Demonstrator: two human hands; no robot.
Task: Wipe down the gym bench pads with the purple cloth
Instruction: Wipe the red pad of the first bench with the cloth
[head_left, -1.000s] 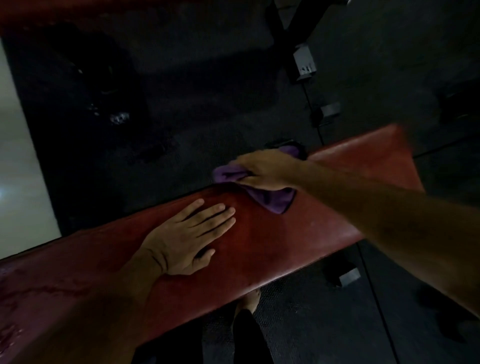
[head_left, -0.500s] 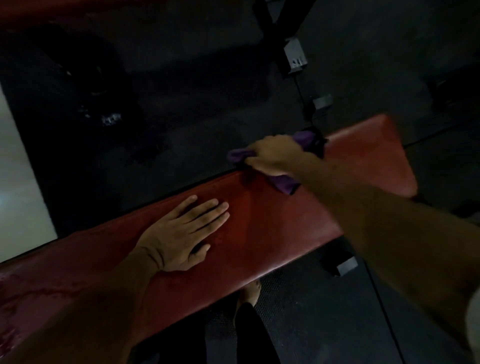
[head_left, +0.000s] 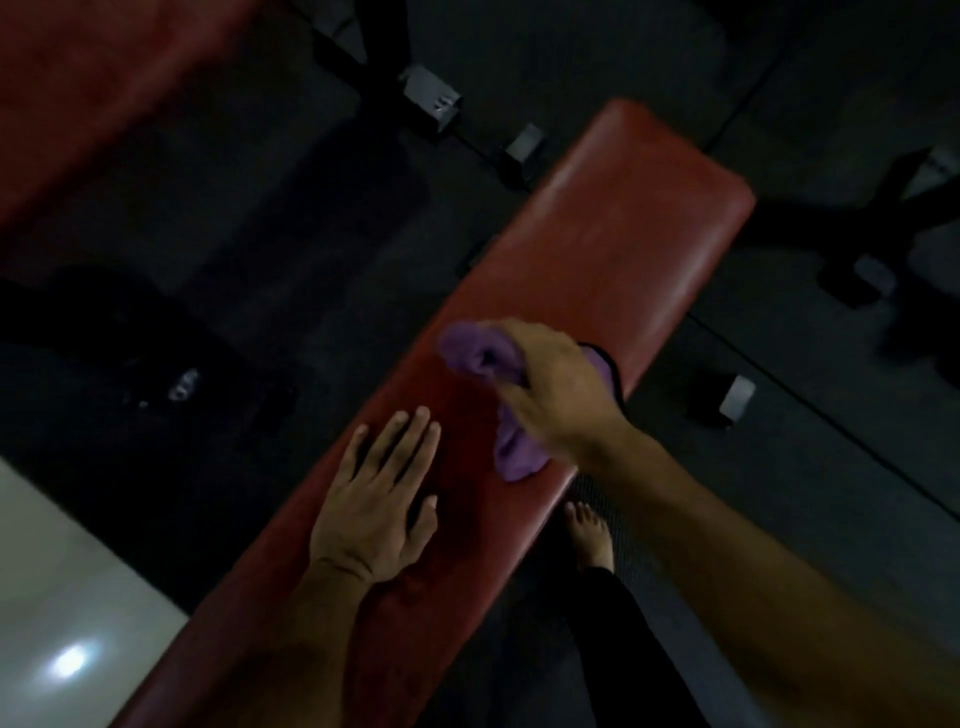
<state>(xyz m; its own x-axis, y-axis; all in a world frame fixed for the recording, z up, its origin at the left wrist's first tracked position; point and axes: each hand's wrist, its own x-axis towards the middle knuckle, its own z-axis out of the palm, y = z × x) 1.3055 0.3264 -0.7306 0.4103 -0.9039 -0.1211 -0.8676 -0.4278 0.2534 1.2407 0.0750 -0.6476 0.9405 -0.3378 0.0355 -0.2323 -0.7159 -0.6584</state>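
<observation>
The right hand (head_left: 558, 395) reaches in from 4 o'clock, forearm extended, palm down on the purple cloth (head_left: 511, 447), pressing it to the bench (head_left: 623, 234) pad near the pad's middle, toward its 3 o'clock edge. The fingers are curled around the bunched cloth, gripping it; folds spill out at 10 o'clock and 6 o'clock of the hand. A dark band edges the cloth at the wrist side.

The left hand (head_left: 379, 499) comes in from 7 o'clock and lies flat on the pad, palm down, fingers spread and extended toward 1 o'clock, holding nothing. It sits just beside the cloth, not touching it.

The bench pad is red, smooth, slightly glossy upholstery, long with rounded corners, running from 7 o'clock to 1 o'clock. A 2nd red pad (head_left: 93, 93) shows blurred at 10 o'clock. The floor (head_left: 831, 493) is dark textured matting; a pale glossy surface (head_left: 62, 597) lies at 8 o'clock. 1 bare foot (head_left: 589, 535) stands on the floor beside the bench at 5 o'clock. Dark frame legs with grey end caps (head_left: 431, 101) stand at 12 o'clock.
</observation>
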